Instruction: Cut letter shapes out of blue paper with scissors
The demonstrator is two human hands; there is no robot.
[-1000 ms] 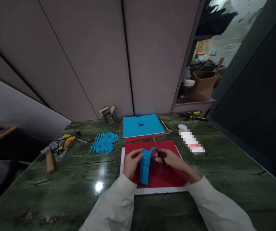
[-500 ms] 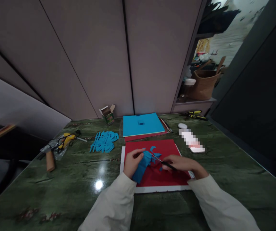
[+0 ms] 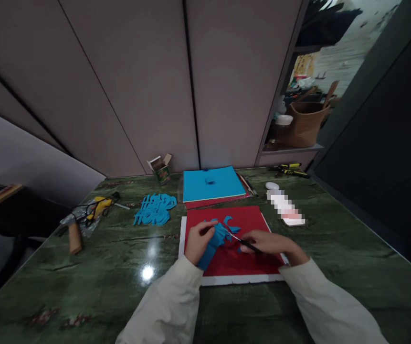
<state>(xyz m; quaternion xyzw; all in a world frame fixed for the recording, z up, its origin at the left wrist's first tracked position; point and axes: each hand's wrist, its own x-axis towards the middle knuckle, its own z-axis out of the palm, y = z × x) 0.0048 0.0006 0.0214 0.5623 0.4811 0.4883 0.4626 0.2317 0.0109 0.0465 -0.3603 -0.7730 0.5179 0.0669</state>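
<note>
My left hand [image 3: 198,241] pinches a folded piece of blue paper [image 3: 209,252] over a red sheet [image 3: 248,265]. My right hand [image 3: 262,241] is closed on a pair of scissors [image 3: 250,246] with black handles. Their thin silver blades point left and meet the edge of the blue paper; whether they are parted is too small to tell. Blue scraps [image 3: 228,220] lie on the red sheet close to the blade tips. Part of the blue paper is hidden behind my left fingers.
Blue cut-out letters [image 3: 155,210] lie to the left. Behind the red sheet is a stack of blue paper [image 3: 194,186], with a small open box [image 3: 161,172] beside it. A phone [image 3: 293,220], yellow-black pliers [image 3: 291,169] and a wooden-handled tool [image 3: 74,239] sit farther out.
Both hands stay nearly in place. The blue paper has shifted slightly in my left hand near the scissor blades. The camera view has tilted a little.
</note>
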